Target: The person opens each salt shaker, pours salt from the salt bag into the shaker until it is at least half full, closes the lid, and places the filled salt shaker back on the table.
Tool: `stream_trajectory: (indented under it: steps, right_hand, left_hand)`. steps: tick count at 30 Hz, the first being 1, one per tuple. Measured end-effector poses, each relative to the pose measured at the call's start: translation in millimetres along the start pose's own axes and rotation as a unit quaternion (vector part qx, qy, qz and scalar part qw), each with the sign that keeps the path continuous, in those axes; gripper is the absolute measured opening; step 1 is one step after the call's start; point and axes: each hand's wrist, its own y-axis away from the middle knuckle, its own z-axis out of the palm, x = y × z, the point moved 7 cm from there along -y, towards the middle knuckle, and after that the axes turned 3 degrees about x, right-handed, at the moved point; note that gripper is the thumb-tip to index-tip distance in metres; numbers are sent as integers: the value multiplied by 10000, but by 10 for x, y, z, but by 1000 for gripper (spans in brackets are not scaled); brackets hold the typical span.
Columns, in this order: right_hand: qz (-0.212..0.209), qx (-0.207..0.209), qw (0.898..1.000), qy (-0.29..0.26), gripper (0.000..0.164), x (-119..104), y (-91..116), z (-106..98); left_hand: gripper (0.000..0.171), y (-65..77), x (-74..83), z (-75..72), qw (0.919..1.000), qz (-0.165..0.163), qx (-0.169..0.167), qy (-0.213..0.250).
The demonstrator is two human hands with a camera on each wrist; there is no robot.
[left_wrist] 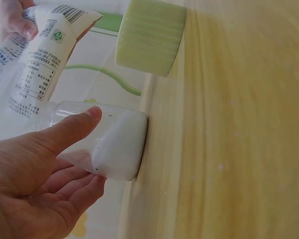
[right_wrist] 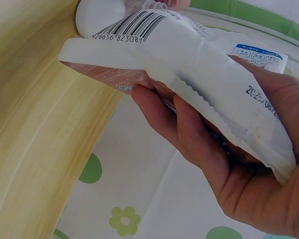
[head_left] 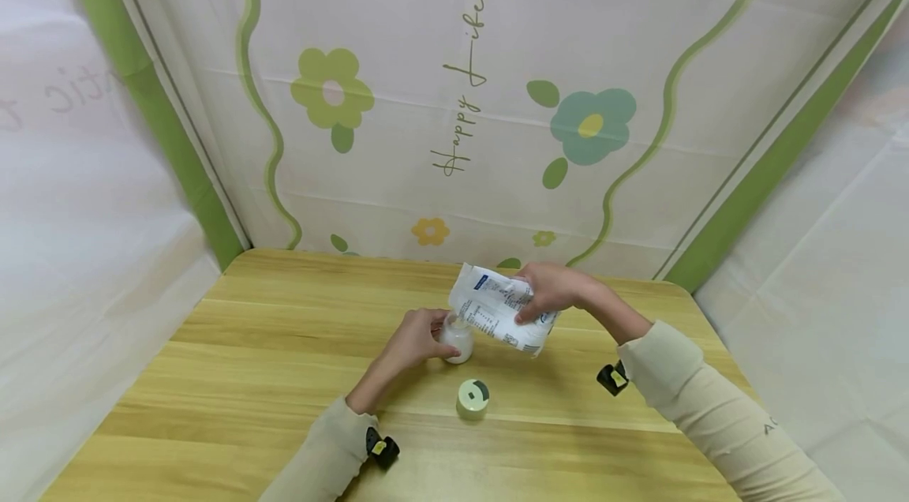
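Note:
A small clear jar with white contents stands upright on the table, filled to roughly half its height in the left wrist view. My left hand grips its side between thumb and fingers. In my right hand is a white printed packet, tilted so that its end meets the jar's mouth. The right wrist view shows a barcode and crimped seam on the packet, with fingers curled beneath it. A pale green ridged cap sits on the table near the jar, on the wearer's side.
The wooden table ends at a hanging white cloth printed with flowers, with further cloth at both sides. A black device is strapped on the left wrist and another black device on the right.

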Motion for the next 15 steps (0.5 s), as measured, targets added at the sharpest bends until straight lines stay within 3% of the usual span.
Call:
stream_trajectory:
  steps: [15]
  right_hand:
    - [9,-53,10000,62,21,-26,-4,9]
  left_hand:
    - [62,1,-3,-1,9999,56,-41,-83]
